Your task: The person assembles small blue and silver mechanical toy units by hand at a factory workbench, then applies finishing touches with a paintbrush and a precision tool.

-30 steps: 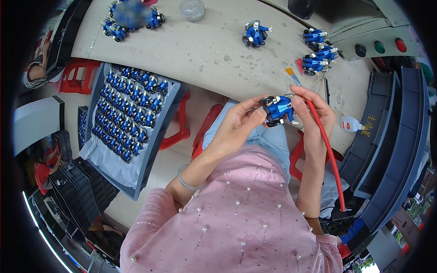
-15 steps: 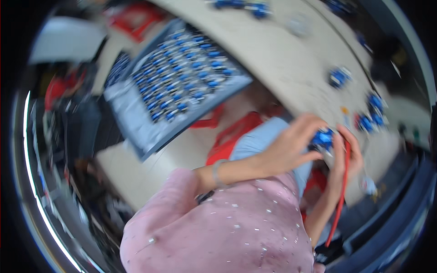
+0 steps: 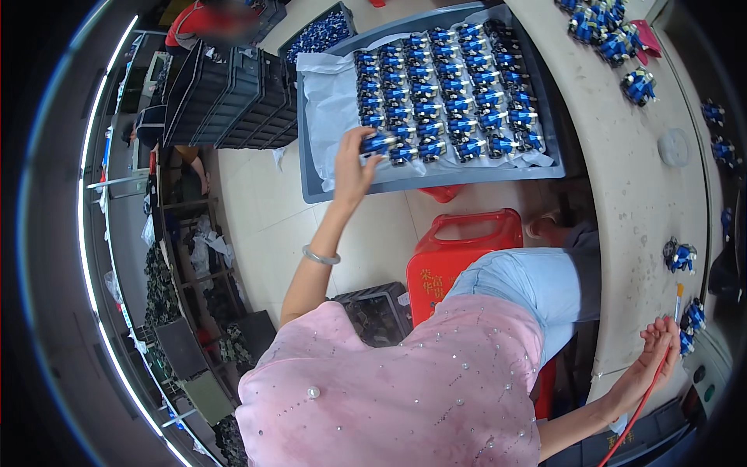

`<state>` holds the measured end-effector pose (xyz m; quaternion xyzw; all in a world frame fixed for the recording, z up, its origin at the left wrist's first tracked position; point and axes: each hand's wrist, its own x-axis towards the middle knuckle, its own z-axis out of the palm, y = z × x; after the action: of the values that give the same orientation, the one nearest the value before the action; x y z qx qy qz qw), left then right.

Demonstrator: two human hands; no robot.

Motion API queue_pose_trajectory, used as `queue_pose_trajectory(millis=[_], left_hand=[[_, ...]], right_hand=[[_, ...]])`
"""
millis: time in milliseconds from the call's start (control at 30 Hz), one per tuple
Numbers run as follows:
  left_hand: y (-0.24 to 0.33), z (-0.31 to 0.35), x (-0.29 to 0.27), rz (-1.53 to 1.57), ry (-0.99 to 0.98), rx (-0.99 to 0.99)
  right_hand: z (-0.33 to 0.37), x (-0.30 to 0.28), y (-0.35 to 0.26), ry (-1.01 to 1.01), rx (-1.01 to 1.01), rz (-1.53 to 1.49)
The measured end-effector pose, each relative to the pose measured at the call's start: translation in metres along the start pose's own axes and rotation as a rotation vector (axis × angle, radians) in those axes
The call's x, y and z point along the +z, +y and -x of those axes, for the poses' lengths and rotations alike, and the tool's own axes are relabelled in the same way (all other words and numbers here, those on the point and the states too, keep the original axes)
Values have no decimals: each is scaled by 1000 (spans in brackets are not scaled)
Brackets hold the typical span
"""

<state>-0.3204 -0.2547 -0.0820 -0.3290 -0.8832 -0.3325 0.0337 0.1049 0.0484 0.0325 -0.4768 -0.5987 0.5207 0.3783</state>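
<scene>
At the front row of the tray, my left hand [image 3: 354, 171] grips a small blue toy [image 3: 379, 144], slightly blurred, between thumb and fingers. The toy has black and silvery parts, like the ones beside it; its exact kind is hard to make out. Rows of such toys fill much of the large grey tray [image 3: 432, 185], which is lined with white sheeting [image 3: 331, 86]. Off to the right, over the table, my right hand [image 3: 654, 362] is closed around a paintbrush [image 3: 640, 409] with a long red handle. Its yellowish bristles point away from me, close to two blue toys [image 3: 691, 319].
The pale worktable [image 3: 622, 194] runs along the right, bearing more blue toys [image 3: 603, 31] and a round clear container [image 3: 674, 147]. A red stool [image 3: 467, 233] stands below the tray. Stacked dark crates [image 3: 233, 97] and a person in red [image 3: 198, 23] are at the far left.
My view has turned toward the tray. My left hand has carried the blue toy from beside my right hand leftward to the tray. The right hand keeps the paintbrush at the table.
</scene>
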Motion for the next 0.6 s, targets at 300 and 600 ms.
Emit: queue_pose_trajectory(millis=[300, 600], left_hand=[[-60, 29, -8, -219, -277, -129], [-82, 23, 11, -199, -224, -166]], right_hand=[[-3, 12, 4, -61, 60, 43], [-3, 19, -5, -45, 47, 71]])
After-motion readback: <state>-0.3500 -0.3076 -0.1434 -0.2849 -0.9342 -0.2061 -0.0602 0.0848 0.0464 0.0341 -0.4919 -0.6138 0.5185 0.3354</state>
